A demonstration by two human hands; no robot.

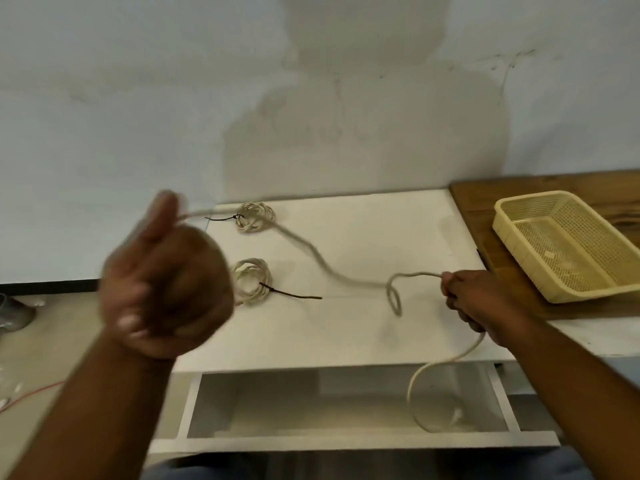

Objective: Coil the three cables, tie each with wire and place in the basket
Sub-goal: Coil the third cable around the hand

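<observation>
Two coiled white cables lie on the white table (pixel 346 334), each bound with dark wire: the far coil (pixel 254 217) near the wall and the near coil (pixel 251 280) in front of it. A third, loose cable (pixel 322 259) snakes across the table. My left hand (pixel 166 275), raised and blurred at the left, is closed on one end of it. My right hand (pixel 474 299) grips it further along, and the tail droops from that hand over the table's front edge. The yellow basket (pixel 540 213) at the right holds nothing.
The basket stands on a brown wooden surface (pixel 485 202) at the right. An open white drawer (pixel 346 403) juts out under the table's front edge. A wall rises just behind the table. An orange wire (pixel 31 394) lies on the floor at the left.
</observation>
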